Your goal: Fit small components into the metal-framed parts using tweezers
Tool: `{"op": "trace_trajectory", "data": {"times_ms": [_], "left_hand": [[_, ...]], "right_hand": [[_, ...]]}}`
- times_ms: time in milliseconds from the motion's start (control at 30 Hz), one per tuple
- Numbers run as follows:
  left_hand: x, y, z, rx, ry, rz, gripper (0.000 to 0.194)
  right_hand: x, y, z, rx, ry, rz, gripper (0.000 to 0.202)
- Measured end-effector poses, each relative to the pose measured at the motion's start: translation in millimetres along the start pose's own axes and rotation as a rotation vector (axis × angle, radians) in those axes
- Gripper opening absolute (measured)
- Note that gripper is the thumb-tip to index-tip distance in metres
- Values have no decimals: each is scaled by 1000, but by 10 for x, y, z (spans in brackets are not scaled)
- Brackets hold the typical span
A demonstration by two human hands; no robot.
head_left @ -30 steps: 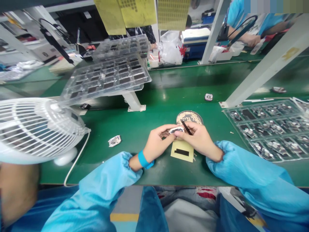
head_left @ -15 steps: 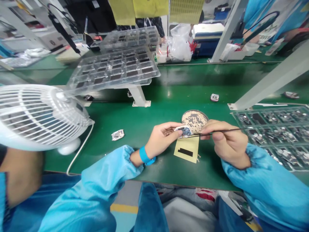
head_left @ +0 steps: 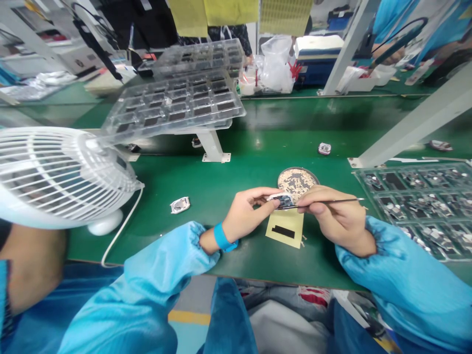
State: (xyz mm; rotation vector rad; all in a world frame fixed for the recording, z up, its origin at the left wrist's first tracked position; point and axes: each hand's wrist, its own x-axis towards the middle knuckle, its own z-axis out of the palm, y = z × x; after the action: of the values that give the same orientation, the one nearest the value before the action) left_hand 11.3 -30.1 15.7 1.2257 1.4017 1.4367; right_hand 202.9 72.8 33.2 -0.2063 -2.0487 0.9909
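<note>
My left hand [head_left: 249,209], with a blue band at its wrist, is closed around the edge of a small white casing with a circuit board [head_left: 284,200] in it. The thumb presses on the board's near side. In my right hand [head_left: 334,214] is a pair of thin dark tweezers [head_left: 342,200], held almost level, the tip at the casing's lower edge. Just behind both hands lies a round dish [head_left: 296,178] of tiny dark and pale pieces. Below the casing is a yellow paper [head_left: 294,242] bearing a black strip [head_left: 283,231].
A white fan [head_left: 66,177] stands at the left, its cord running to the table edge. Another white casing [head_left: 180,205] lies nearby. Clear trays [head_left: 177,105] sit on a raised shelf. At the right is a tray of parts [head_left: 420,199] beside a slanted post [head_left: 409,123].
My right hand has moved left, closer to my left hand, bringing the tweezers along the casing. The left hand stays nearly in place, and the casing is slightly tilted.
</note>
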Motion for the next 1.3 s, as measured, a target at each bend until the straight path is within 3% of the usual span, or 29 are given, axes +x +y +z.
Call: {"op": "trace_trajectory", "data": {"times_ms": [167, 300, 467, 600, 767, 933, 1067, 1300], "left_hand": [[-8, 22, 2, 203, 79, 103, 24], [-2, -2, -8, 158, 85, 69, 25], [10, -51, -7, 30, 38, -4, 27], [-6, -67, 17, 35, 37, -10, 26], [-39, -61, 49, 139, 58, 107, 35], [-60, -50, 59, 238, 46, 126, 35], [-64, -54, 58, 265, -32, 104, 23], [-39, -44, 75, 221, 9, 137, 16]], "right_hand": [[-90, -10, 96, -26, 87, 146, 17], [-81, 3, 169, 75, 200, 285, 23], [48, 66, 132, 233, 402, 216, 42], [66, 94, 172, 94, 250, 377, 24], [16, 153, 354, 31, 59, 524, 30], [21, 195, 411, 6, 83, 549, 33], [61, 150, 417, 36, 122, 544, 39], [109, 51, 466, 157, 146, 586, 50]]}}
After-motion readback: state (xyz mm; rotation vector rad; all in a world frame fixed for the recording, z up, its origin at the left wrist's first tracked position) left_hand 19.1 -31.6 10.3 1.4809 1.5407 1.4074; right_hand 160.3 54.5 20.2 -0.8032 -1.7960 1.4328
